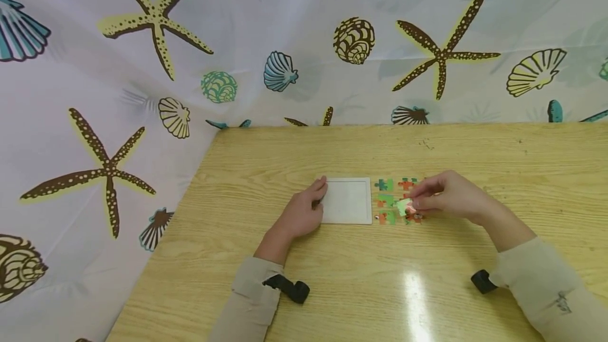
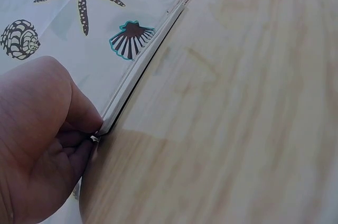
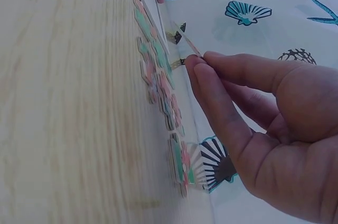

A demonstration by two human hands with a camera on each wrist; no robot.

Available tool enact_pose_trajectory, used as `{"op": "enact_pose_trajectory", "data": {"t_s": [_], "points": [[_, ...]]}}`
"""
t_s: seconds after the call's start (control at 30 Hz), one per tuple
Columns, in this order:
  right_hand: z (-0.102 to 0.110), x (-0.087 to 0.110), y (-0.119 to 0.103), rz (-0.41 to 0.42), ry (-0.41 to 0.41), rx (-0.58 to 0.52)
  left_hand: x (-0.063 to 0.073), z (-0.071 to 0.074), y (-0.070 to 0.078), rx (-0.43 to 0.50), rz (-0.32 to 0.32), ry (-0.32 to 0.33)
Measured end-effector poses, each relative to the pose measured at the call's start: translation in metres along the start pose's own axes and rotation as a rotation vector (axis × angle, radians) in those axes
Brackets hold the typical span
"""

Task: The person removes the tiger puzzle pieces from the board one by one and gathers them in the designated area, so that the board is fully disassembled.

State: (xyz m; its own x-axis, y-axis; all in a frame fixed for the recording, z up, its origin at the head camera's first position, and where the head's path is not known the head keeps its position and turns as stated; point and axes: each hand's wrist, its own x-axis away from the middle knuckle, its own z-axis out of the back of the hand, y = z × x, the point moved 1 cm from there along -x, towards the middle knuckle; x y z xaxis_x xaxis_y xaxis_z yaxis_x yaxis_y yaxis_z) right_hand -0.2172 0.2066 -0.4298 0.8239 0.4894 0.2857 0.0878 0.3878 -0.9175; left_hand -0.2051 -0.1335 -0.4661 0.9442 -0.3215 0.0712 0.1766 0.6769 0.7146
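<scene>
In the head view a white puzzle tray (image 1: 346, 201) with a raised rim lies on the wooden table. My left hand (image 1: 304, 210) grips its left edge; up close in the left wrist view, the thumb and fingers (image 2: 79, 123) meet at the tray's corner. Between thumb and fingertips my right hand (image 1: 451, 198) pinches a jigsaw piece (image 1: 405, 207), light green and pinkish, held above the other pieces. The right wrist view shows this piece (image 3: 188, 40) nearly edge-on. Several green and orange jigsaw pieces (image 1: 385, 218) lie in rows just right of the tray, partly covered by the right hand.
The wooden table (image 1: 361, 273) extends around the tray, with a bright reflection near its front. A white cloth (image 1: 304, 30) printed with starfish and shells hangs behind the table and along its left side. Black straps (image 1: 291, 288) sit at both sleeves.
</scene>
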Motion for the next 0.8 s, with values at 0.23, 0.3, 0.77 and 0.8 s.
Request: {"op": "enact_pose_trajectory", "data": {"t_s": [0.23, 0.3, 0.77, 0.8], "points": [[0.005, 0.005, 0.003, -0.018, 0.007, -0.061, 0.000, -0.001, -0.002, 0.009, -0.004, 0.009], [0.006, 0.006, 0.004, -0.022, 0.013, -0.061, 0.000, -0.001, -0.002, 0.010, -0.004, 0.010], [0.014, 0.018, 0.017, -0.060, 0.017, -0.055, 0.000, -0.001, -0.001, 0.015, 0.000, 0.003], [0.014, 0.018, 0.018, -0.061, 0.018, -0.058, 0.001, -0.001, -0.001, 0.015, 0.000, 0.003]]}}
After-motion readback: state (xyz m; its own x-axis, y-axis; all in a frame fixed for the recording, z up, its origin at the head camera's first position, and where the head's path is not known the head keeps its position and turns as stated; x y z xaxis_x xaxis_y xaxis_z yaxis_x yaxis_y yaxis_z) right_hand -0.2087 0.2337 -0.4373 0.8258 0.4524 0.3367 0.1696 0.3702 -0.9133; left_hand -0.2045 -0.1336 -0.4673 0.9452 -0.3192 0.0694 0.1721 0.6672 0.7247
